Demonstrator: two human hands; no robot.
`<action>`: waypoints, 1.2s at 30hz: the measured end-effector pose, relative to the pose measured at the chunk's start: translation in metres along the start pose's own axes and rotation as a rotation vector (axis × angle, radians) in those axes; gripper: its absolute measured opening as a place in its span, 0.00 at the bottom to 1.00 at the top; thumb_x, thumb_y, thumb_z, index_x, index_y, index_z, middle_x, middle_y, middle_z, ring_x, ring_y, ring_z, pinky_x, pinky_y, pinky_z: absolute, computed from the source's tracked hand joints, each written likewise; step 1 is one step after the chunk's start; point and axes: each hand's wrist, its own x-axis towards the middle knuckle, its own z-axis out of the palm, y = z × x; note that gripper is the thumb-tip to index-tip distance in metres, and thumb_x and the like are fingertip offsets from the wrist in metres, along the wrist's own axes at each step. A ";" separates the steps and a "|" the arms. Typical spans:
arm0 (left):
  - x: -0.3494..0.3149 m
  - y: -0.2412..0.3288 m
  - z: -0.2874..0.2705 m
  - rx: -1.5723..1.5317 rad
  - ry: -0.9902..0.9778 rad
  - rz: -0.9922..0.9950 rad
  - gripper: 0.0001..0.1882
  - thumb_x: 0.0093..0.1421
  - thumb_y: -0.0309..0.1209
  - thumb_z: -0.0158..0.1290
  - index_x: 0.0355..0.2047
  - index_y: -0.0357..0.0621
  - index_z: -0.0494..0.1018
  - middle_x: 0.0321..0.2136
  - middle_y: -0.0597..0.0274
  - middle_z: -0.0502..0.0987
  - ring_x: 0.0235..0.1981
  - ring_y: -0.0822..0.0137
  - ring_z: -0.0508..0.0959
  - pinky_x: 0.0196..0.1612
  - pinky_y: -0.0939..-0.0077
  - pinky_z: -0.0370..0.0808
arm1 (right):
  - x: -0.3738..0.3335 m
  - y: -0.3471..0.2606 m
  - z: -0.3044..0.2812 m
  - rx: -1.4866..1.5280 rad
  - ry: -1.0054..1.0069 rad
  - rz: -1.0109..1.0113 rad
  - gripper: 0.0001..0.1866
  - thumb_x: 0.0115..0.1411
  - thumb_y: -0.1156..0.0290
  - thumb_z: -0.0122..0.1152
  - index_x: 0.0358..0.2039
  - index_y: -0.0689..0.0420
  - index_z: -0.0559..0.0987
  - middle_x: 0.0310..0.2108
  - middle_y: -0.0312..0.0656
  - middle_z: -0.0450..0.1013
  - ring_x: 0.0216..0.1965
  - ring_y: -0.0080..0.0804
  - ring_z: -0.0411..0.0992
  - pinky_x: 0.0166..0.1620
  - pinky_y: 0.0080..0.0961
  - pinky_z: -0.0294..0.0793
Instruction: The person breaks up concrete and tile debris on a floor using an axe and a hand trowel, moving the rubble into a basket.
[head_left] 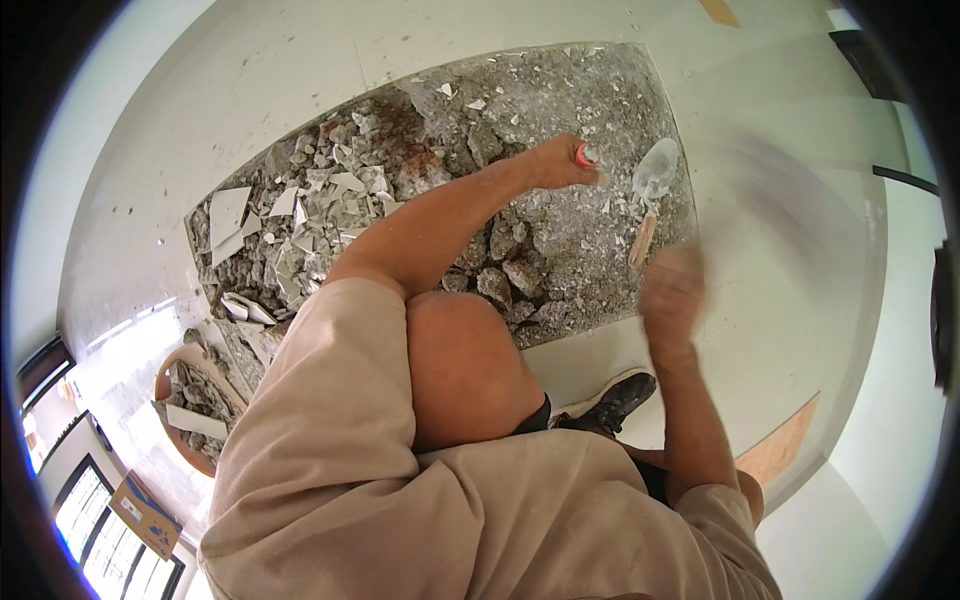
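My left hand (562, 162) is closed around a short upright tool with a red grip (583, 155), over the broken patch of floor; its lower end is hidden. My right hand (672, 288) is a blurred fist at the patch's right edge. A pale grey streak (790, 195) smears across the floor beyond it; what the fist holds cannot be made out. Between the hands lies a trowel (656, 172), its dusty blade pointing away and its wooden handle (643, 240) near my right hand. Broken white tiles (300, 215) and concrete lumps (505, 260) lie left of and below my left hand.
The dug-out patch (560, 85) is bordered by smooth pale floor tiles (270, 75). An orange-brown basin (180, 440) of rubble stands at the left. My knee (470, 360) and black shoe (620, 400) are by the near edge. A cardboard piece (785, 440) lies lower right.
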 end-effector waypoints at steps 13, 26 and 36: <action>0.002 -0.007 0.001 0.011 -0.022 -0.055 0.18 0.58 0.40 0.66 0.26 0.41 0.72 0.21 0.68 0.73 0.26 0.75 0.70 0.35 0.68 0.72 | 0.021 -0.019 -0.017 0.692 0.291 0.040 0.11 0.68 0.66 0.55 0.33 0.61 0.73 0.20 0.44 0.68 0.18 0.35 0.66 0.21 0.29 0.66; 0.037 -0.012 0.024 0.153 -0.007 -0.116 0.15 0.55 0.38 0.61 0.26 0.35 0.77 0.21 0.55 0.78 0.24 0.64 0.77 0.33 0.62 0.76 | -0.042 0.036 0.001 0.255 -0.304 0.655 0.15 0.69 0.63 0.59 0.39 0.65 0.72 0.18 0.44 0.69 0.18 0.31 0.67 0.22 0.31 0.65; 0.065 -0.018 0.035 0.290 -0.014 -0.250 0.17 0.52 0.36 0.57 0.26 0.26 0.76 0.21 0.43 0.77 0.24 0.53 0.80 0.31 0.58 0.76 | -0.028 0.028 -0.013 0.442 -0.145 1.016 0.11 0.71 0.65 0.55 0.37 0.60 0.70 0.19 0.32 0.66 0.16 0.16 0.61 0.18 0.19 0.59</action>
